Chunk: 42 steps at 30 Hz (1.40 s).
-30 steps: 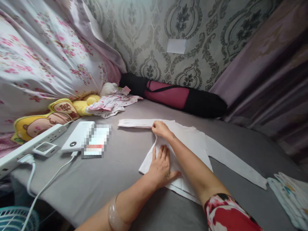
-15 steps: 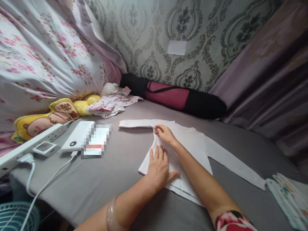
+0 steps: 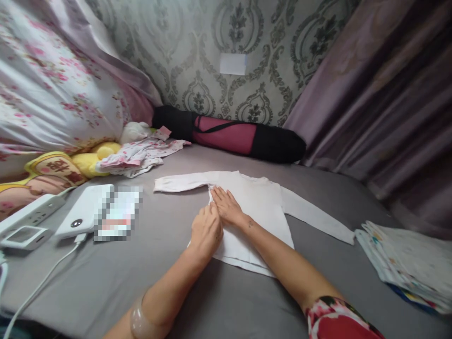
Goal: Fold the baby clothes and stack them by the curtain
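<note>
White shirt (image 3: pixel 254 207) lies flat mid-bed (image 3: pixel 176 292), sleeves out, hem toward the near edge. My right hand (image 3: pixel 228 207) is flat on it, fingers together, at the armpit nearer the left edge. My left hand (image 3: pixel 206 230) is curled on the side seam, touching my right; can't tell if it's pinching. Folded stack (image 3: pixel 406 263) at the right edge.

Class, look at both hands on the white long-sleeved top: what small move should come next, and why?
Probably lift the outstretched sleeve on the picture's left and fold it across the white long-sleeved cotton top. The left hand and right hand rest at that sleeve's armpit, pinning the cloth, while the sleeve lies flat and unfolded on the grey bed sheet.
</note>
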Motion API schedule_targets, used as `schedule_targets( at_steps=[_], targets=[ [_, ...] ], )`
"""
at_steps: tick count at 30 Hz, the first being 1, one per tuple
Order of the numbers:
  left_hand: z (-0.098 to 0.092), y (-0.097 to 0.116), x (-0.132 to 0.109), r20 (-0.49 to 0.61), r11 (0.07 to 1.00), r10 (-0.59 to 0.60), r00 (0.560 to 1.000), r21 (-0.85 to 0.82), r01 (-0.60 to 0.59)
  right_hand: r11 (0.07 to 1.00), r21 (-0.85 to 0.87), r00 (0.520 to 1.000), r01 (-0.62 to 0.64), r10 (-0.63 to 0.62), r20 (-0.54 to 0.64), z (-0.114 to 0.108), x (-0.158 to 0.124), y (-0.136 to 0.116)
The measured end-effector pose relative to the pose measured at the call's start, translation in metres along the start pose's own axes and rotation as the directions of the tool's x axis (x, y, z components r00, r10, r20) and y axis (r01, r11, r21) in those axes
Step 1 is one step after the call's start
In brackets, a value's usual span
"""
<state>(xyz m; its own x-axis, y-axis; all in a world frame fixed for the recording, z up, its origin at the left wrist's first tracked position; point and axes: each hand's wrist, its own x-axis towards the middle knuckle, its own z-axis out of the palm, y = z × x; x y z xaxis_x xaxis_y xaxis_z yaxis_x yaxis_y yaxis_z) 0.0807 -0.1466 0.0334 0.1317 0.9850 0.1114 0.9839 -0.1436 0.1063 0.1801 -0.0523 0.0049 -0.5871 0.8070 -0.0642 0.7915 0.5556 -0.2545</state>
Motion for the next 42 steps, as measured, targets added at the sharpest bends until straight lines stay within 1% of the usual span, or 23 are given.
schedule_targets(
  at_steps=[3, 6, 8, 10, 12, 13, 14, 15, 16, 17, 18, 19, 20, 22, 24, 26, 28, 29, 32, 34, 36, 38, 42],
  targets=[
    [0.012, -0.002, 0.0, -0.081, 0.994, 0.106, 0.991, -0.003, -0.107, 0.992, 0.119, 0.999, 0.034, -0.036, 0.015, -0.007, -0.014, 0.009],
    [0.031, -0.001, 0.0, -0.113, 0.981, 0.194, 0.974, 0.006, -0.195, 0.983, 0.172, 0.997, -0.058, 0.065, -0.036, -0.008, -0.046, 0.015],
    [0.04, 0.0, -0.001, -0.086, 0.979, 0.206, 0.975, 0.017, -0.205, 0.979, 0.192, 0.997, -0.064, 0.071, -0.031, -0.009, -0.073, 0.018],
    [0.045, 0.0, -0.002, -0.06, 0.979, 0.201, 0.978, 0.029, -0.2, 0.97, 0.243, 1.0, 0.008, -0.004, -0.017, -0.013, -0.099, 0.024],
    [0.044, 0.0, -0.003, -0.059, 0.979, 0.201, 0.978, 0.033, -0.199, 0.955, 0.293, 0.997, 0.052, -0.031, -0.077, -0.02, -0.121, 0.038],
    [0.042, 0.0, -0.004, -0.068, 0.977, 0.214, 0.975, 0.024, -0.213, 0.955, 0.295, 0.99, 0.031, 0.011, -0.142, -0.025, -0.131, 0.049],
    [0.041, 0.001, -0.004, -0.081, 0.97, 0.242, 0.967, 0.005, -0.242, 0.961, 0.274, 0.97, -0.027, 0.091, -0.224, -0.029, -0.139, 0.062],
    [0.04, 0.002, -0.004, -0.095, 0.957, 0.286, 0.953, -0.021, -0.29, 0.966, 0.227, 0.932, -0.122, 0.19, -0.31, -0.033, -0.147, 0.077],
    [0.04, 0.004, -0.005, -0.109, 0.936, 0.341, 0.934, -0.054, -0.348, 0.954, 0.174, 0.874, -0.243, 0.294, -0.387, -0.036, -0.154, 0.094],
    [0.039, 0.008, -0.005, -0.118, 0.907, 0.401, 0.908, -0.09, -0.412, 0.929, 0.125, 0.824, -0.347, 0.366, -0.432, -0.038, -0.161, 0.111],
    [0.039, 0.012, -0.006, -0.121, 0.871, 0.461, 0.879, -0.126, -0.474, 0.91, 0.083, 0.805, -0.407, 0.4, -0.438, -0.04, -0.167, 0.127],
    [0.039, 0.018, -0.007, -0.117, 0.834, 0.515, 0.849, -0.161, -0.528, 0.898, 0.046, 0.801, -0.438, 0.412, -0.434, -0.04, -0.172, 0.141],
    [0.038, 0.024, -0.008, -0.106, 0.798, 0.562, 0.82, -0.192, -0.571, 0.897, 0.012, 0.814, -0.441, 0.405, -0.417, -0.04, -0.177, 0.154],
    [0.033, 0.038, -0.008, -0.074, 0.739, 0.633, 0.771, -0.238, -0.63, 0.92, -0.039, 0.862, -0.39, 0.35, -0.367, -0.039, -0.184, 0.171],
    [0.024, 0.055, -0.006, -0.049, 0.696, 0.679, 0.732, -0.271, -0.664, 0.946, -0.087, 0.905, -0.312, 0.269, -0.329, -0.038, -0.188, 0.179],
    [0.016, 0.073, -0.001, -0.039, 0.666, 0.705, 0.708, -0.308, -0.68, 0.955, -0.154, 0.931, -0.252, 0.196, -0.307, -0.039, -0.191, 0.182],
    [0.012, 0.094, 0.005, -0.036, 0.653, 0.708, 0.706, -0.347, -0.673, 0.949, -0.23, 0.948, -0.216, 0.148, -0.28, -0.04, -0.192, 0.181],
    [0.013, 0.105, 0.008, -0.032, 0.657, 0.699, 0.714, -0.363, -0.66, 0.944, -0.258, 0.954, -0.206, 0.136, -0.267, -0.042, -0.192, 0.18],
    [0.027, 0.135, 0.012, -0.008, 0.723, 0.626, 0.78, -0.367, -0.585, 0.934, -0.303, 0.964, -0.19, 0.119, -0.239, -0.048, -0.192, 0.181],
    [0.042, 0.148, 0.009, 0.022, 0.779, 0.567, 0.823, -0.339, -0.528, 0.925, -0.326, 0.964, -0.193, 0.117, -0.239, -0.054, -0.19, 0.184],
    [0.055, 0.154, 0.005, 0.037, 0.804, 0.547, 0.836, -0.303, -0.513, 0.911, -0.356, 0.961, -0.206, 0.119, -0.251, -0.058, -0.187, 0.189],
    [0.062, 0.153, 0.001, 0.034, 0.8, 0.564, 0.825, -0.269, -0.536, 0.9, -0.378, 0.958, -0.219, 0.125, -0.257, -0.06, -0.184, 0.194],
    [0.062, 0.147, -0.002, 0.015, 0.782, 0.594, 0.805, -0.246, -0.572, 0.909, -0.344, 0.954, -0.236, 0.15, -0.258, -0.055, -0.181, 0.203]
  ],
)
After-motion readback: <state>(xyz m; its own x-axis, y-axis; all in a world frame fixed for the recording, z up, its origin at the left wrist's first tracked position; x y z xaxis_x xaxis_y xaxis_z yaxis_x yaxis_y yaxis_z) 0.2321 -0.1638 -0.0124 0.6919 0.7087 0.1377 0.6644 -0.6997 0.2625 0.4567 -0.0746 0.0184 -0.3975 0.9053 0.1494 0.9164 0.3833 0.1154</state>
